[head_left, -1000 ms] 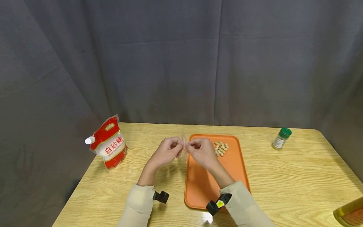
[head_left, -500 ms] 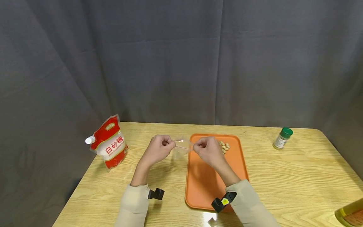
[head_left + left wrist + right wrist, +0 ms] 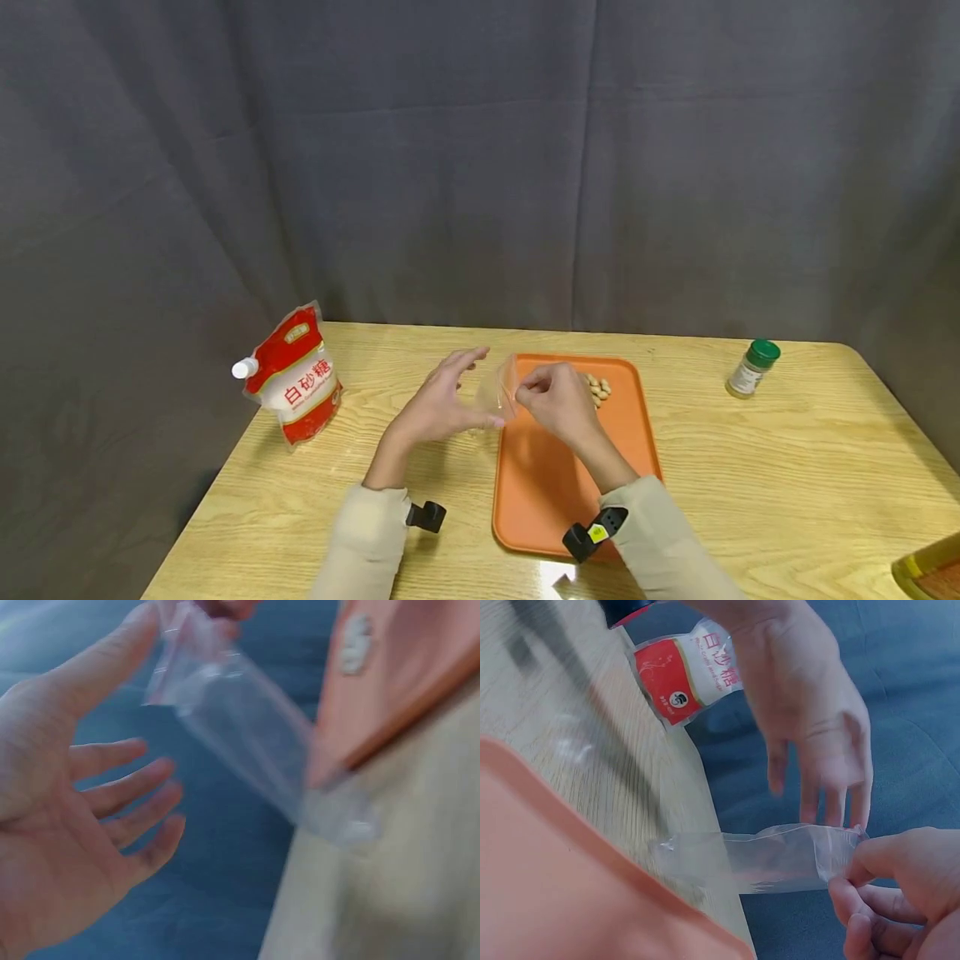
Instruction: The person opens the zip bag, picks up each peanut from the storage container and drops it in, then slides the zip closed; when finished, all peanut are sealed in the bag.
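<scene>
The wood-grain worktop (image 3: pixel 780 467) carries an orange tray (image 3: pixel 540 508). The left hand (image 3: pixel 441 408) has its fingers spread; the right hand (image 3: pixel 558 404) pinches the mouth of a clear zip-lock bag (image 3: pixel 247 735) near the tray's left edge. Peanuts (image 3: pixel 597 388) lie toward the tray's far end.

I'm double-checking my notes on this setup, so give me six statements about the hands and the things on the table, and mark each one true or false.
1. The right hand pinches the clear bag. True.
2. The peanuts lie on the tray. True.
3. The tray is blue. False: the tray is orange.
4. The red pouch and the jar are on the table. True.
5. The jar's lid is red. False: the lid is green.
6. The left hand grips the jar. False: the left hand's fingers are spread, well away from the jar.
</scene>
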The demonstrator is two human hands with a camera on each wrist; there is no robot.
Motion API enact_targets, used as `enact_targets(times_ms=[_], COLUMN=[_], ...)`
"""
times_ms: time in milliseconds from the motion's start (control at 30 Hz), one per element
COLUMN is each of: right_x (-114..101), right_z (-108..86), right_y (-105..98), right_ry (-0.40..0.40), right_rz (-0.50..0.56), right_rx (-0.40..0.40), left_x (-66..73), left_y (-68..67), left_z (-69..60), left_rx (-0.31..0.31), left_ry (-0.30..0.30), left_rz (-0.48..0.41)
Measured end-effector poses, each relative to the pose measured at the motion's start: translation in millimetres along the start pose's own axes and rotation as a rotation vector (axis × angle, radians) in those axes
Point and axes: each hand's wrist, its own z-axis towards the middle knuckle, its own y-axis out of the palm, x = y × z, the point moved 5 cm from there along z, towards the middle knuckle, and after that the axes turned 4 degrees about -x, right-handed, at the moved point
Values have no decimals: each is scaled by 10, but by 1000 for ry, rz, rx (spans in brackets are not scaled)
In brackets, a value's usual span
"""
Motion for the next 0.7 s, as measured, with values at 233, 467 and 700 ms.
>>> enact_targets(times_ms=[233, 467, 700], right_x=[-11, 17, 70], right_z=[8, -4, 28], right_y=[-17, -79, -260], right_ry=[-43, 12, 43], right_rz=[24, -18, -93], right_rx=[-21, -20, -42], left_x=[-50, -98, -112], left_y=[223, 165, 123], left_z=[82, 86, 98], left_rx=[-32, 55, 55], left_ry=[24, 31, 62], left_rz=[63, 16, -5])
